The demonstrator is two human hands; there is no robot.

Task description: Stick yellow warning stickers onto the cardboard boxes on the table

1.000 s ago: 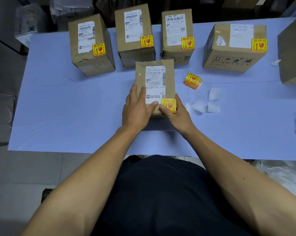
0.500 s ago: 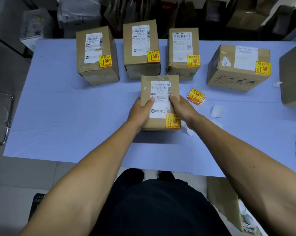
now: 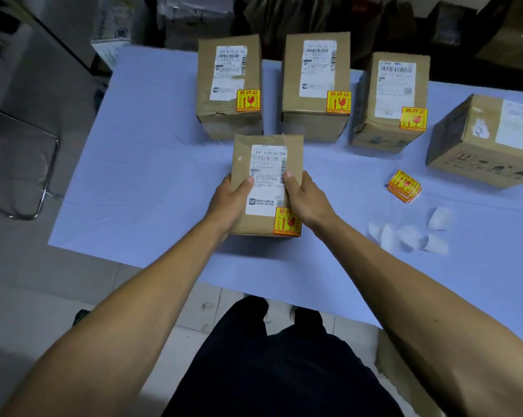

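A small cardboard box point(image 3: 266, 164) with a white shipping label sits near the table's front. Its yellow warning sticker point(image 3: 287, 221) is stuck at the label's lower right corner. My left hand point(image 3: 231, 200) grips the box's left side, thumb on top. On the opposite side my right hand point(image 3: 306, 198) grips it the same way. Behind it stand three stickered boxes: left point(image 3: 228, 115), middle point(image 3: 315, 121), right point(image 3: 388, 127). A wider box point(image 3: 465, 145) lies at the far right. A stack of loose yellow stickers point(image 3: 403, 186) rests on the table.
Several white backing papers point(image 3: 410, 234) lie scattered right of the held box. The light blue table point(image 3: 151, 164) ends just below my hands. A metal-framed chair point(image 3: 22, 164) stands on the left, and bags and cartons crowd the back.
My right hand left the sticker and moved to the box's right side. Both hands now grip the box, and it has shifted left toward the leftmost back box.
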